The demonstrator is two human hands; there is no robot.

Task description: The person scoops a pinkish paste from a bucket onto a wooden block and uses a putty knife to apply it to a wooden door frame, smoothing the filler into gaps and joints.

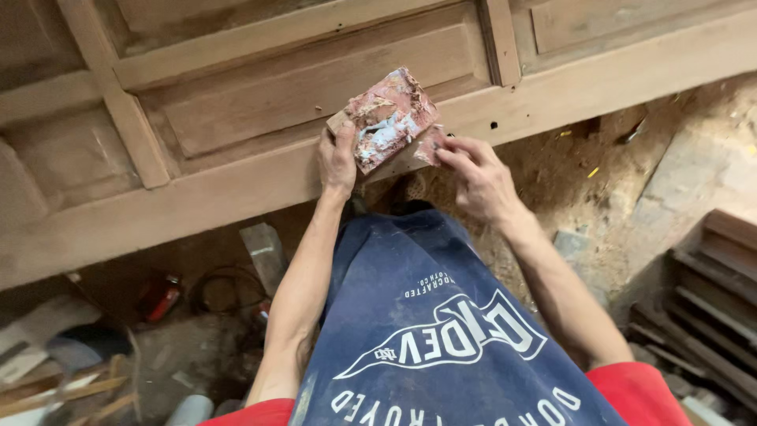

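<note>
Your left hand (337, 160) grips a wooden block (384, 126) wrapped in worn reddish sandpaper, while your right hand (475, 175) pinches the paper's edge, above a panelled wooden door (260, 87).

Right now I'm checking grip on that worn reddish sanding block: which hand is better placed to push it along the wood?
Probably the left hand: it grips the block's side; the right hand only pinches its corner.

The wooden block (392, 162) wears rough, worn reddish sandpaper (390, 118); the panelled door (315, 87) is bare, matt wood; the floor (568, 170) is dusty; the apron (426, 315) is blue cloth.
</note>
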